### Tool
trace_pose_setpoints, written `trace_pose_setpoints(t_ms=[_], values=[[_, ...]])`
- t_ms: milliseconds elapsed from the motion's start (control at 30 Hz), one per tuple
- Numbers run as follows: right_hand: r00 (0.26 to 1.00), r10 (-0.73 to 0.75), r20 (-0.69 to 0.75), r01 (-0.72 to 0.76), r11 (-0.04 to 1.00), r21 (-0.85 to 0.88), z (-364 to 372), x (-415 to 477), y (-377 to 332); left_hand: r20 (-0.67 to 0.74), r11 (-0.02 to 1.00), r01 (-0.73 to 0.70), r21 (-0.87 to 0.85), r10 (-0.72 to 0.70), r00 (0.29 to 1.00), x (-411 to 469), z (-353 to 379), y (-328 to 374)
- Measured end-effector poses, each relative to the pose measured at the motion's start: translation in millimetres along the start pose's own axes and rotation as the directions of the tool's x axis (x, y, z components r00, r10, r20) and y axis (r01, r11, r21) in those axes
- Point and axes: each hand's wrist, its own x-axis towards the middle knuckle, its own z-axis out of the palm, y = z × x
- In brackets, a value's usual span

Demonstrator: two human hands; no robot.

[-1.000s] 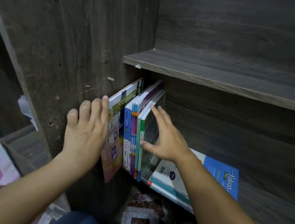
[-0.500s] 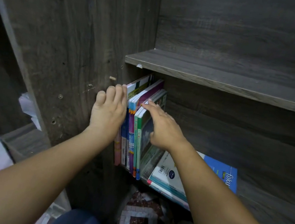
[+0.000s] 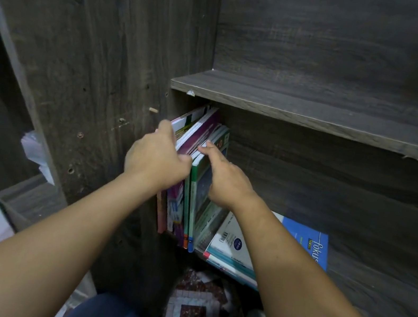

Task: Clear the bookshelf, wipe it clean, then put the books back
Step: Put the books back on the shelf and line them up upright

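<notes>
Left hand (image 3: pixel 156 158) grips the upright books (image 3: pixel 190 211), fingers curled round their near edges; right hand (image 3: pixel 226 181) rests straight-fingered on the green cover. These stand against the left wall in the lower compartment of the bookshelf (image 3: pixel 350 189), a blue book (image 3: pixel 304 242) lying flat just beside them.

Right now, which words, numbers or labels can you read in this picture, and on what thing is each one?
"fokus": on the blue book, lying flat.
Barcode digits and round logo on the white cover: too small to read.
Print on the upright books: blurred.
</notes>
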Motion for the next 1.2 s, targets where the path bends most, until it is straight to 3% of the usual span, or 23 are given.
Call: trace_pose_setpoints(t_ms=[100, 200, 300, 533, 700, 967, 1067, 1200], values=[[1.0, -0.009, -0.005, 0.009, 1.0, 0.002, -1, 1, 0, 0.09, 0.965, 0.127, 0.228, -0.15, 0.985, -11, -6, 6], [0.999, -0.012, -0.053, 0.01, 0.999, -0.04, 0, 4, -7, 0.111, 0.952, 0.027, 0.306, -0.064, 0.992, -8, 2, 4], [0.998, -0.012, -0.057, 0.008, 0.998, -0.069, 0, 7, -12, 0.163, 0.941, -0.091, 0.326, 0.039, 0.986, 0, 4, 4], [0.996, 0.07, 0.055, -0.073, 0.996, 0.059, -17, 12, -23, 0.25, 0.912, -0.08, 0.402, -0.026, 0.968, -25, -25, 5], [0.988, 0.078, 0.137, -0.088, 0.993, 0.074, -26, 20, -35, 0.265, 0.889, -0.127, 0.439, 0.007, 0.964, -36, -53, -6], [0.965, 0.14, 0.221, -0.123, 0.988, -0.089, -18, 33, -44, 0.287, 0.856, -0.121, 0.503, -0.033, 0.957, -48, -70, -7], [0.973, 0.132, 0.189, -0.122, 0.99, -0.066, -18, 35, -46, 0.261, 0.85, -0.115, 0.514, -0.027, 0.965, -53, -74, -11], [0.996, 0.084, 0.041, -0.086, 0.995, 0.052, -4, 30, -44, 0.231, 0.852, -0.101, 0.514, -0.024, 0.973, -55, -79, -16]])
